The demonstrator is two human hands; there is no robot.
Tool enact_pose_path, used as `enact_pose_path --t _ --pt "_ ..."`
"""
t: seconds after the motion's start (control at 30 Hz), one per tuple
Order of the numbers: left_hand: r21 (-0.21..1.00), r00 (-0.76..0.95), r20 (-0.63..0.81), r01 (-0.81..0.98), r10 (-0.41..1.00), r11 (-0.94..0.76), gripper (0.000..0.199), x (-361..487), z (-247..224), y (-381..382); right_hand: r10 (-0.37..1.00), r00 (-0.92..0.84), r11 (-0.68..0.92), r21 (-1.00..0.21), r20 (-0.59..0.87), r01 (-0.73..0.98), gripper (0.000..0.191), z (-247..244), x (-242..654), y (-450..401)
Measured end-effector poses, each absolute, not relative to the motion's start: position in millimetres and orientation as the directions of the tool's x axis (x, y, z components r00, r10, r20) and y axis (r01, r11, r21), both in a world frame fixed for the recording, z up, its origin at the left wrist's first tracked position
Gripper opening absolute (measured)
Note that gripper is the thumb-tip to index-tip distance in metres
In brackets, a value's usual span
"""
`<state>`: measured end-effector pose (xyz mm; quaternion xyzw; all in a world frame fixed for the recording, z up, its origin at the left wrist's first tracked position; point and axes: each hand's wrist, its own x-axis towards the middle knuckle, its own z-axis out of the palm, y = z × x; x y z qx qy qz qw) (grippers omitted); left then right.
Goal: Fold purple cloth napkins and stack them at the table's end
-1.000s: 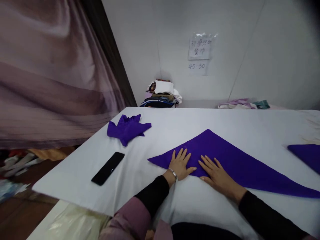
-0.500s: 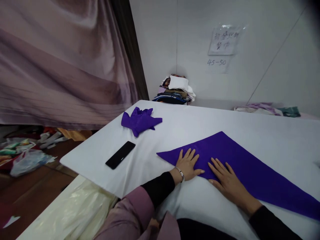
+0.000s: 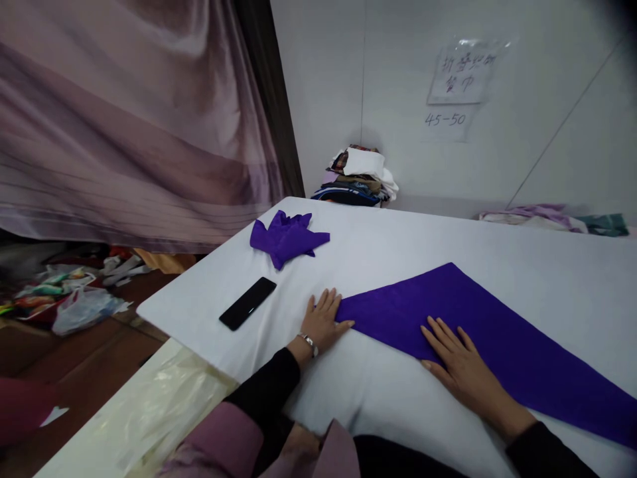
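A purple cloth (image 3: 478, 325) lies flat on the white-covered table (image 3: 388, 232), folded into a long shape with a peak at its far edge. My left hand (image 3: 322, 323) rests palm down over the cloth's left tip, fingers spread, a bracelet on the wrist. My right hand (image 3: 460, 365) lies flat on the near edge of the cloth, around its middle, with its fingers apart. The cloth's right end runs out of view.
A bunched purple cloth (image 3: 286, 239) and a black phone (image 3: 247, 303) lie at the table's left. Folded clothes (image 3: 355, 176) are stacked beyond the far edge. A pink curtain (image 3: 129, 119) hangs at left, above bags (image 3: 87, 309) on the floor.
My left hand has slid left along the cloth to its left tip. My right hand stays at about the same place on the cloth. The view has shifted slightly.
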<state>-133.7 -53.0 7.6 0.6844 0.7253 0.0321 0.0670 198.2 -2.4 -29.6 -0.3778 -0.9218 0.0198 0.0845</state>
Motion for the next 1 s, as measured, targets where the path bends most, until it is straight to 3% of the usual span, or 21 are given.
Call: enact_pose_path --t 0.2,0.27,0.5,0.63,0.83,1.0 --pt "0.142 -0.259 -0.092 0.952 0.962 0.27 0.081 -161 21 -50 0.708 -0.696 0.706 -0.105 0.118 0.7 0.064 -27 196 -3" --pt "0.164 -0.264 -0.059 0.949 0.963 0.27 0.084 -153 28 -45 0.708 -0.696 0.706 -0.112 0.119 0.699 0.064 -27 196 -3" --pt "0.249 0.224 0.027 0.942 0.974 -0.223 0.086 -52 28 -16 0.688 -0.709 0.725 -0.096 0.156 0.682 0.063 -30 198 -1" --pt "0.283 0.358 0.0 0.895 0.934 -0.344 0.085 -20 17 -2 0.682 -0.716 0.73 -0.085 0.15 0.678 0.063 -30 197 -1" --pt "0.248 0.273 -0.012 0.933 0.962 -0.262 0.083 -45 5 -2 0.7 -0.704 0.713 -0.152 0.115 0.684 0.062 -19 194 -3" --pt "0.144 0.105 -0.029 0.984 0.994 -0.1 0.078 -101 5 -10 0.722 -0.69 0.681 -0.228 0.053 0.696 0.062 -5 190 -5"
